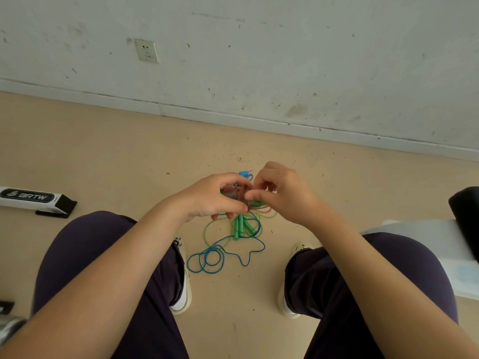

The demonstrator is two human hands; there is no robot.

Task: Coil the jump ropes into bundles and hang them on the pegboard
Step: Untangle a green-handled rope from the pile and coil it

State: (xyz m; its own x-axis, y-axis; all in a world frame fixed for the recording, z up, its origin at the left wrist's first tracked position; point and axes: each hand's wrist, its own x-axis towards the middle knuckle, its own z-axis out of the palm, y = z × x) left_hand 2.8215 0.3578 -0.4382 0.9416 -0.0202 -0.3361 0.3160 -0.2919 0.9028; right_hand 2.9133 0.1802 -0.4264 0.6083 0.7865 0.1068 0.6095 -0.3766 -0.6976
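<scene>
Honestly, both hands, left hand [212,195] and right hand [280,193], pinch a reddish rope bundle [237,193] above the floor [129,156], and a loose grip could let the coils spring apart onto the green rope [239,226] and blue rope [210,257] tangle below.

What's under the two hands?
On the floor below the left hand and right hand lie green handles, green rope and a loose blue rope. The hands cover most of the reddish bundle they hold.

Bare indoor room, prob. a plain workroom or storage space: scuffed white wall [285,47] w/ one socket [146,50], white skirting board [233,117], beige vinyl floor [103,151], a "BRTW" box [33,198] at floor's left edge.
</scene>
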